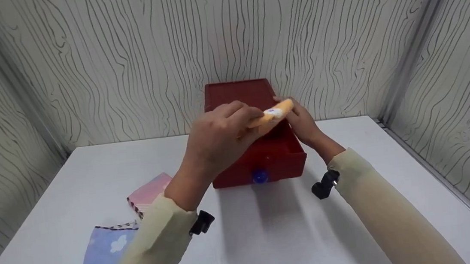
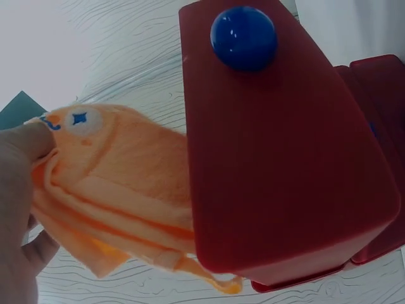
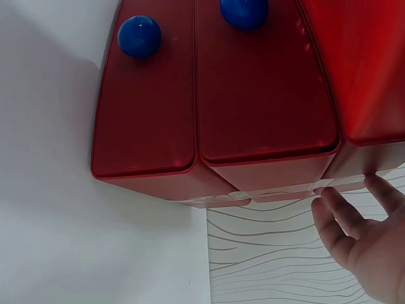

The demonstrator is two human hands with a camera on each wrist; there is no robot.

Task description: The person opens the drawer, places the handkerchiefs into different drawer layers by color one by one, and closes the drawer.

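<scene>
My left hand (image 1: pixel 218 135) pinches a folded orange towel (image 1: pixel 281 109) above the open top drawer (image 1: pixel 283 166) of a red drawer cabinet (image 1: pixel 237 92). In the left wrist view the towel (image 2: pixel 130 168) hangs in folds, a white and blue patch near my fingers, its far end behind the pulled-out drawer front (image 2: pixel 285 164) with its blue knob (image 2: pixel 244 38). My right hand (image 1: pixel 303 123) is at the cabinet's right side. The right wrist view has that hand (image 3: pixel 373 247) with fingers spread, fingertips right at the side wall, and lower drawers (image 3: pixel 266 101) pushed in.
A pink towel (image 1: pixel 150 194) and a blue towel (image 1: pixel 106 254) with a white patch lie on the white table (image 1: pixel 268 249) to the left, partly behind my left sleeve. Behind the cabinet stands a wood-grain patterned wall (image 1: pixel 146 63), with side walls left and right.
</scene>
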